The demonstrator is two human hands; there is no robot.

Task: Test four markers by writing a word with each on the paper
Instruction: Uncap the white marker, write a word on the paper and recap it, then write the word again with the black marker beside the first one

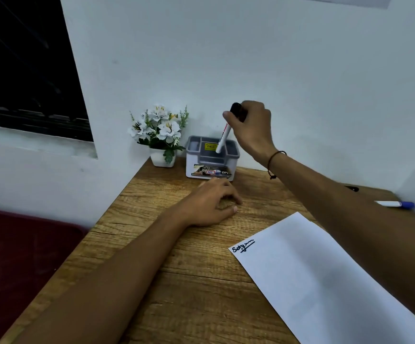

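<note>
My right hand (249,125) grips the black cap end of a white marker (222,139), held nearly upright with its lower end inside the grey-rimmed white holder box (211,157). Resting on the wooden desk (166,256) in front of the box, my left hand (211,202) has its fingers loosely curled and holds nothing. A white sheet of paper (325,281) lies at the lower right, with one dark handwritten word (243,245) near its top left corner. A blue-capped marker (396,204) lies on the desk at the far right. A dark marker (352,188) shows partly behind my right forearm.
A small white pot of white artificial flowers (160,135) stands in the back corner, left of the box. White walls close the desk at the back and right. A dark window is at upper left, and a dark red surface (23,256) lies left of the desk.
</note>
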